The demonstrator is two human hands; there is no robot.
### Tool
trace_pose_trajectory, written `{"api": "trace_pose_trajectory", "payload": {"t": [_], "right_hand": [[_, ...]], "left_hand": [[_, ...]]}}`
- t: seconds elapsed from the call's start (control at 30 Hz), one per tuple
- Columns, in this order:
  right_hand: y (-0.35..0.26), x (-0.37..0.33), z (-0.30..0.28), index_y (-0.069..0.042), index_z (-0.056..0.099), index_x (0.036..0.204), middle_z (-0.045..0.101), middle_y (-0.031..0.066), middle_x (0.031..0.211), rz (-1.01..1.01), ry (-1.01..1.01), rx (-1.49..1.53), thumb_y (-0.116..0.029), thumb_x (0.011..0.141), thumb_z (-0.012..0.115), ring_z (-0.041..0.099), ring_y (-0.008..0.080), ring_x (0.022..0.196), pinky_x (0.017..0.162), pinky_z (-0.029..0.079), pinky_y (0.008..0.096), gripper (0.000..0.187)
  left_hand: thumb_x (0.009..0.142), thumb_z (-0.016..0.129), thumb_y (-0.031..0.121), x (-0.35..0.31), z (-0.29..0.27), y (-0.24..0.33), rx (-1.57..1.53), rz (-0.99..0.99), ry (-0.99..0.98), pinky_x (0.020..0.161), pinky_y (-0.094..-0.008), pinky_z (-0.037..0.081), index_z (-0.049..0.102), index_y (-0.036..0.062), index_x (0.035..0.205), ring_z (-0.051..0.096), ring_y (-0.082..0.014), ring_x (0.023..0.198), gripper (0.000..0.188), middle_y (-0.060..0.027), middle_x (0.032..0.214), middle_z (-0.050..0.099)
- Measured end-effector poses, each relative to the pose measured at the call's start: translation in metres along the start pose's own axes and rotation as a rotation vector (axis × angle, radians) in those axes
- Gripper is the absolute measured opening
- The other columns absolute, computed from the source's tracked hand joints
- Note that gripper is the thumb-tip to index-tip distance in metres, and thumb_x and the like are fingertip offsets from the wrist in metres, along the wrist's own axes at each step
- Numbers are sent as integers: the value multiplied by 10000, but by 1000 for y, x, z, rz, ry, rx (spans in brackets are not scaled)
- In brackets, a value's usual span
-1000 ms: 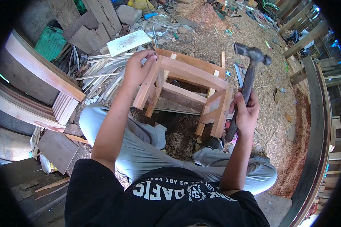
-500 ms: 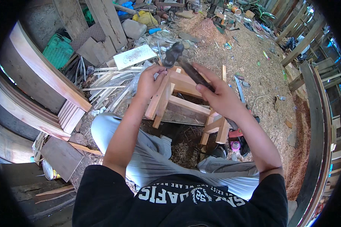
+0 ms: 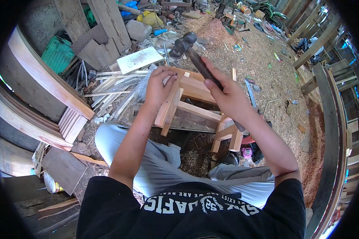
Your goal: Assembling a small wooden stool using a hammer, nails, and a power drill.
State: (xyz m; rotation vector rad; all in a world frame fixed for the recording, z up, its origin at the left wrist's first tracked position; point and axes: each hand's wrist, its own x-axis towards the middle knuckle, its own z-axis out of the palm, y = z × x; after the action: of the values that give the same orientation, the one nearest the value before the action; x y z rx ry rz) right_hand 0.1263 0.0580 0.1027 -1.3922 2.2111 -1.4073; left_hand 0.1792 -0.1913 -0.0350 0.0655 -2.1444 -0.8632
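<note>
My right hand (image 3: 231, 97) is wrapped round the dark wooden handle of a ball-peen hammer (image 3: 203, 65). Its metal head is raised above the far end of a small wooden frame (image 3: 198, 111), made of pale legs and rails. Over that frame's left leg, my left hand (image 3: 159, 87) is closed in a pinch. A tiny dark thing shows at its fingertips, too small to name. The frame stands in front of my knees, on the ground.
Thin wood strips (image 3: 111, 89) and a white board (image 3: 139, 60) lie to the left. Large curved wooden pieces (image 3: 48, 75) stand beyond them. A pink tape measure (image 3: 247, 152) lies near my right foot. A saw-like blade (image 3: 251, 93) rests on the shavings at right.
The hammer head has risen and tilted back, away from the left fingertips. My left hand stays pinched at nearly the same spot on the frame.
</note>
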Motion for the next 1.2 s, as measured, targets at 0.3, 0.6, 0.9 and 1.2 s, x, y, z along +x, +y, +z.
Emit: {"api": "trace_pose_trajectory", "payload": {"t": [0.3, 0.6, 0.9, 1.2], "right_hand": [[2, -2, 7, -179, 396, 1625, 665, 253, 1352, 65, -7, -10, -156, 1068, 571, 666, 389, 1236, 1028, 501, 376, 584], [11, -4, 4, -136, 391, 1624, 623, 260, 1431, 200, -138, -109, -110, 1073, 566, 650, 337, 1293, 1066, 474, 356, 579], [18, -5, 10, -91, 431, 1594, 633, 242, 1429, -123, -13, -256, -97, 1040, 609, 619, 327, 1342, 1069, 475, 360, 582], [-8, 5, -19, -87, 605, 1258, 629, 78, 824, 325, -20, 192, -313, 1094, 586, 601, 160, 582, 547, 510, 330, 279]], "left_hand": [[871, 773, 54, -3, -1, 1, -57, -63, 8, 920, -431, 521, 745, -20, 981, 661, -369, 1011, 136, -146, 1062, 695], [881, 764, 14, -2, 2, -1, -57, -34, -9, 892, -353, 528, 740, -41, 1020, 677, -301, 990, 152, -138, 1050, 686], [893, 764, 33, -3, 2, -4, -67, -29, -1, 891, -358, 531, 738, -40, 999, 677, -297, 986, 131, -140, 1034, 688], [862, 817, 138, -12, -9, 12, -111, -190, -80, 1027, -422, 508, 678, 15, 1264, 649, -364, 1181, 443, -189, 1224, 679]]}}
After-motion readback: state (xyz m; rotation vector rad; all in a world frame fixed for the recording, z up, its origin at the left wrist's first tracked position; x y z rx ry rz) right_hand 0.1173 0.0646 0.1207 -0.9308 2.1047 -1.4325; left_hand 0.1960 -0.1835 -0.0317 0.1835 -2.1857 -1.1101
